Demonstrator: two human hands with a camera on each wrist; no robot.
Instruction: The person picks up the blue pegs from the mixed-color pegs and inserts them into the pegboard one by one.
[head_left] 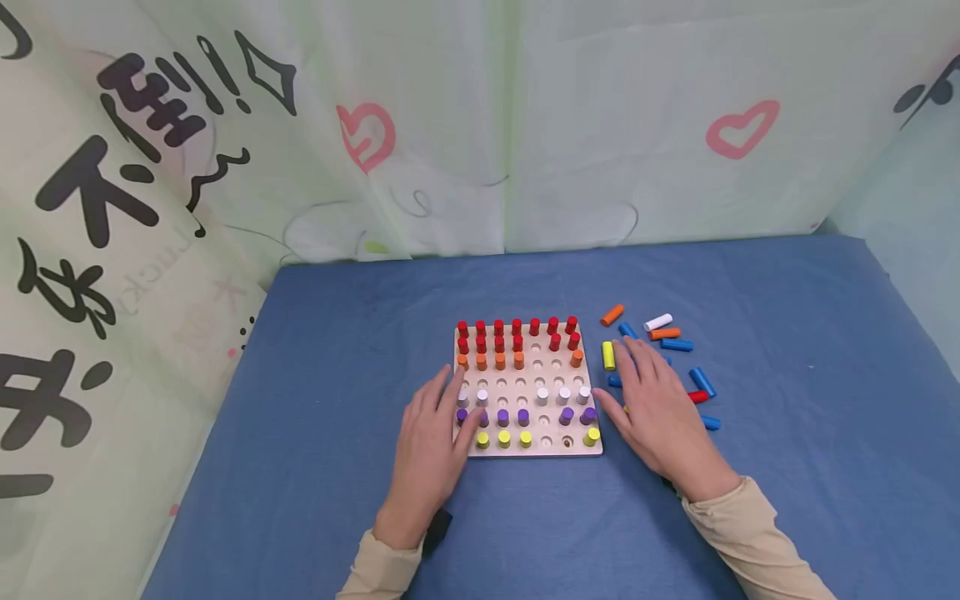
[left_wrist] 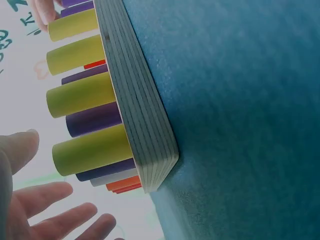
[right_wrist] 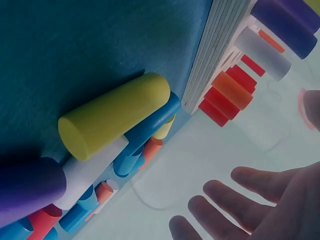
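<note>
A wooden pegboard (head_left: 522, 383) carries rows of upright pegs in red, orange, white, purple and yellow, with bare holes among them. My left hand (head_left: 429, 442) lies over the board's left edge, fingers spread and nothing in them. In the left wrist view its fingers (left_wrist: 65, 220) are apart, beside a standing yellow peg (left_wrist: 92, 149). My right hand (head_left: 663, 417) is over the loose pegs just right of the board, thumb near the board's edge. Its fingers (right_wrist: 250, 200) are extended and hold nothing in the right wrist view, above a lying yellow peg (right_wrist: 115, 115). The hand hides some pegs.
Around the right hand lie loose pegs, among them an orange peg (head_left: 612, 315), a white peg (head_left: 658, 322), a blue peg (head_left: 702, 382) and a red peg (head_left: 697, 397). Blue cloth (head_left: 315, 367) covers the table. A printed curtain (head_left: 570, 167) hangs behind it.
</note>
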